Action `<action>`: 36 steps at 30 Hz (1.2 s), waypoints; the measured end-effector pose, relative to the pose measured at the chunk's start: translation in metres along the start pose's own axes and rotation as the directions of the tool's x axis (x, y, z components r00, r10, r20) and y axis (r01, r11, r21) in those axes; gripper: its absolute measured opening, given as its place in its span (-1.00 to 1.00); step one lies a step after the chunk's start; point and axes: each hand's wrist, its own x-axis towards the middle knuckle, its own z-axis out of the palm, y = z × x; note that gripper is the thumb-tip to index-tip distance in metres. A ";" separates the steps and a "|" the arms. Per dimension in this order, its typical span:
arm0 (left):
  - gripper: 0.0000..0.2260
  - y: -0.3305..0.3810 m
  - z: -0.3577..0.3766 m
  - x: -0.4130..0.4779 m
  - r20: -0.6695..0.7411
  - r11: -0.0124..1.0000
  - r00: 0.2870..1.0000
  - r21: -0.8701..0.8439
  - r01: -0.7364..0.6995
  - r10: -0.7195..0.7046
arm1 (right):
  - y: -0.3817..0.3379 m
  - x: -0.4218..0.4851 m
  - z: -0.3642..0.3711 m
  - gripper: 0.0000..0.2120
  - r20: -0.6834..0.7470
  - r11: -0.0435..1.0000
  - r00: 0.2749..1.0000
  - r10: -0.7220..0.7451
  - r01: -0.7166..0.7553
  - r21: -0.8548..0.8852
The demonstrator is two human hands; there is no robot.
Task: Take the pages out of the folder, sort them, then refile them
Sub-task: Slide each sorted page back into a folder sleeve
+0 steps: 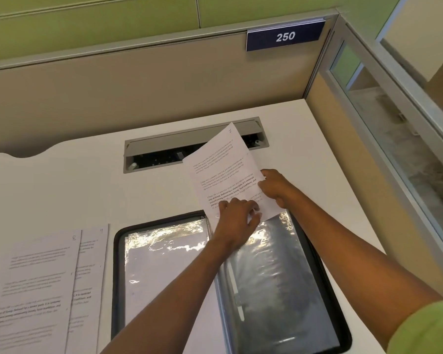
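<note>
A black display folder (pixel 320 254) lies open on the white desk, its clear plastic sleeves shining. A printed page (pixel 223 164) sticks out of the top of the right-hand sleeve, tilted to the right, with a handwritten number at its top corner. My right hand (pixel 275 187) grips the page's right edge. My left hand (pixel 237 218) presses on the page's lower part at the sleeve's mouth. The left sleeve (pixel 164 267) holds a white sheet. Two loose printed pages (pixel 36 284) lie overlapped at the desk's left.
A grey cable hatch (pixel 164 145) is open in the desk just behind the folder. Beige partition walls close the back and right sides, with a blue "250" sign (pixel 285 37) on top. A glass panel (pixel 394 118) runs along the right.
</note>
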 end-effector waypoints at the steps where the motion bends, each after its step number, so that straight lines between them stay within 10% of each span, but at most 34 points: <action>1: -0.76 0.006 0.002 0.002 0.013 1.000 1.000 -0.012 -0.005 0.005 | 0.002 0.000 0.001 -0.70 -0.003 1.000 1.000 0.009 -0.009 0.008; 25: -0.90 0.048 0.033 0.036 0.061 0.886 0.962 -0.379 0.268 -0.265 | 0.038 0.003 -0.049 -0.88 0.176 0.983 0.978 0.115 -0.086 -0.163; 36: -0.66 0.012 -0.003 0.032 -0.306 0.910 0.883 -0.328 0.254 -0.356 | 0.045 0.014 -0.050 -0.72 0.157 0.987 0.986 -0.051 0.074 -0.141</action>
